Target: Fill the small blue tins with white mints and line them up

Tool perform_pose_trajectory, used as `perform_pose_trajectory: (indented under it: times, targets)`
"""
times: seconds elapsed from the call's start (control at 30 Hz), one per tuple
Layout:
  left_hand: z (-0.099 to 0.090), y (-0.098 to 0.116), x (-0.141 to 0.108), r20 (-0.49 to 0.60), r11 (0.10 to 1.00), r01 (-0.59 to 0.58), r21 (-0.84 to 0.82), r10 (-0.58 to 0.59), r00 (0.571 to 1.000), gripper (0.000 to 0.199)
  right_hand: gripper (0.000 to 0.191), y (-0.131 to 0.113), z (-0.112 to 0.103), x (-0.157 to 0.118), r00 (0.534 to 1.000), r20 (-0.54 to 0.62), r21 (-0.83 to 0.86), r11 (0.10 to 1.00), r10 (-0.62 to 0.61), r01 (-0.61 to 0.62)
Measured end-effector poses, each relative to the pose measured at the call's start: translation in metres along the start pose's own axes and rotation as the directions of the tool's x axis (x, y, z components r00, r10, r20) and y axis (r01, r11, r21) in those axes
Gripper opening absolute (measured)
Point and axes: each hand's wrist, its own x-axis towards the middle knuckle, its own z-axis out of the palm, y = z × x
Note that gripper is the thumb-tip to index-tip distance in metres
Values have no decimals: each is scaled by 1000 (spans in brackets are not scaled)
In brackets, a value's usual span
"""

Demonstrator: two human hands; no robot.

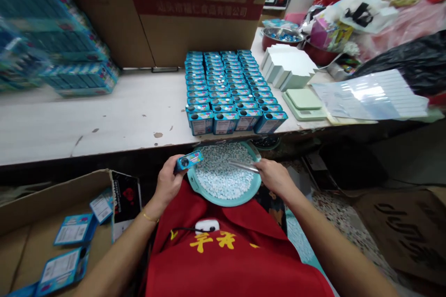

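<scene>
My left hand is closed around a small blue box with a dark round opening on top, at the left rim of a teal basin. The basin rests at my lap and holds many small white pellets. At its right side, my right hand grips a metal scoop, which reaches over the pellets. Above the basin, rows of similar blue boxes stand upright on the white table, a few white pellets lying on their tops.
A pale green scale and stacked white pieces sit right of the rows. A cardboard box with blue boxes is at lower left. A large carton stands behind; plastic bags fill the upper right.
</scene>
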Motion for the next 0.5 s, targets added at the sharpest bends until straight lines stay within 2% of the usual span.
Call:
perform_pose_trajectory:
  times: [0.13, 0.23, 0.3, 0.37, 0.43, 0.5]
  targets:
    - [-35, -7, 47, -139, 958, 90, -273, -131, 982, 43, 36, 13, 29, 0, 1000, -25, 170, 985, -8, 13]
    - [-48, -28, 99, -148, 898, 103, -428, -182, 972, 45, 37, 13, 48, 4, 997, -75, 293, 955, -22, 43]
    - [-51, -43, 133, -135, 907, 104, -408, -173, 976, 42, 35, 10, 58, 7, 993, -118, 372, 926, -21, 64]
    - [-52, -54, 155, -117, 934, 98, -344, -146, 982, 43, 31, 6, 69, 13, 988, -157, 454, 887, -14, 85]
    - [-56, -61, 162, -105, 955, 90, -283, -124, 987, 54, 27, 5, 80, 20, 983, -183, 546, 831, -9, 109]
    - [-67, -69, 150, -155, 968, 82, -237, -121, 980, 69, 23, 6, 92, 27, 985, -173, 652, 749, -5, 118]
